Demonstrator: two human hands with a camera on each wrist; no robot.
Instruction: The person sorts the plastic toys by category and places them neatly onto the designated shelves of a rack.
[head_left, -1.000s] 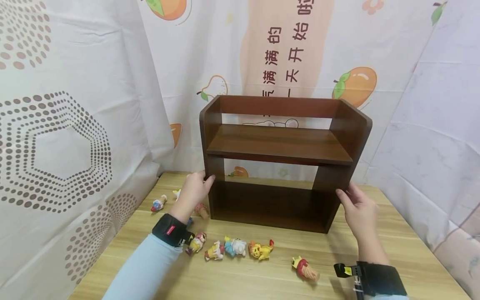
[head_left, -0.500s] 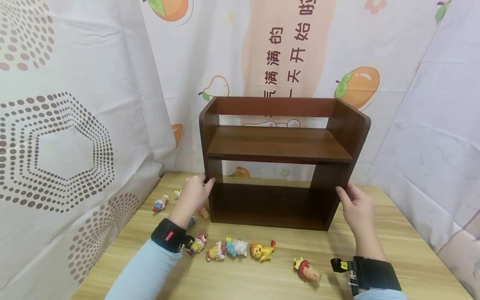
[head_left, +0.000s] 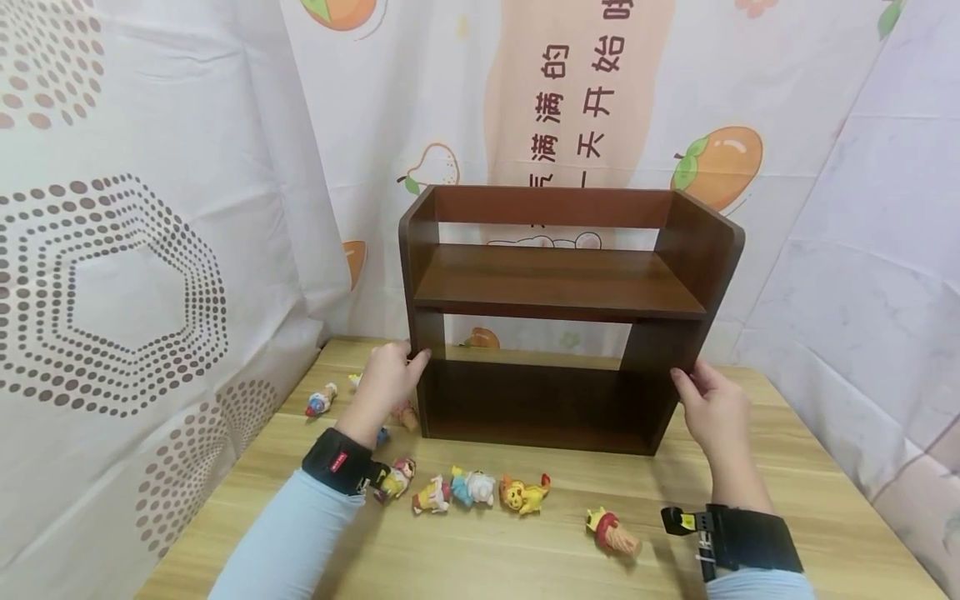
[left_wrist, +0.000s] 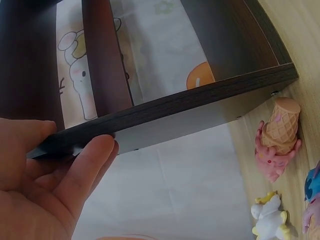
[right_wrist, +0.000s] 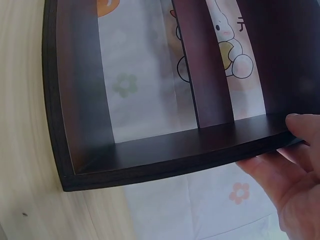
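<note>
A dark brown two-tier wooden shelf (head_left: 558, 279) stands upright on the table in the head view, its open front facing me. My left hand (head_left: 390, 379) grips the front edge of its left side panel, thumb on the inner face and fingers outside. On the opposite panel my right hand (head_left: 717, 412) holds on the same way, thumb in front. In the left wrist view, thumb and fingers (left_wrist: 85, 170) pinch the panel's edge. The right wrist view has the right hand (right_wrist: 292, 175) around the other panel. Both tiers of the shelf hold nothing.
Several small toy figures lie on the wooden table (head_left: 480, 567): a yellow lion-like one (head_left: 525, 494), a blue and white one (head_left: 472, 487), a red-topped cone (head_left: 613, 532) and, beside the shelf's left foot, a pink cone figure (left_wrist: 278, 140). Printed curtain (head_left: 360, 150) hangs behind.
The shelf has turned slightly on the table, its right end shifting a little back. Both hands keep their grip on its sides. The head view has tilted slightly.
</note>
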